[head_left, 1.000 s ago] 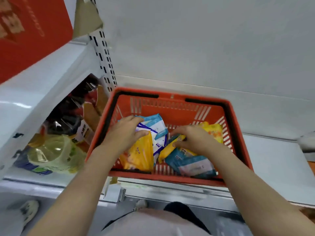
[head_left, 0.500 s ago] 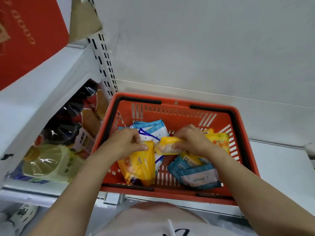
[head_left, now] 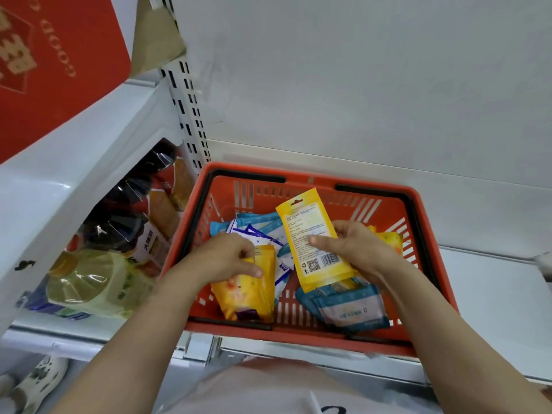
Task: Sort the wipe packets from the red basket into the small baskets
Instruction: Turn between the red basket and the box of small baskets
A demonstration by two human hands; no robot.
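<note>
There is only one view — the camera sits on the person's head and looks forward and steeply down. It is close: both forearms enter from the bottom edge, and the left hand (head_left: 222, 258) and right hand (head_left: 358, 249) meet inside the red basket (head_left: 310, 171) near the centre — white shelving (head_left: 358, 85) rises beyond them.

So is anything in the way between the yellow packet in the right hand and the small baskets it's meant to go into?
Cannot be judged: no small baskets are in view. The right hand holds the yellow packet up over the red basket, nothing lying on it. The left hand grips another yellow packet lower in the basket.
</note>
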